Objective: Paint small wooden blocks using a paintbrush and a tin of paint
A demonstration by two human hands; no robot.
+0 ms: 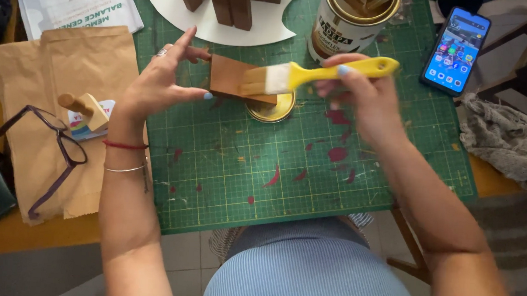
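Brown wood block being brushed over a green cutting mat.

The left hand [157,83] pinches a small brown wooden block [234,78] by its edges, held just above the cutting mat [311,169] and over a round tin lid [271,109]. The right hand [361,90] grips a yellow-handled brush [317,74], its bristles lying on the block's top face. An open can [350,19] stands just behind, a phone [455,49] to its right, glasses [50,153] on brown paper bags [53,92] at the left of the table [38,235].
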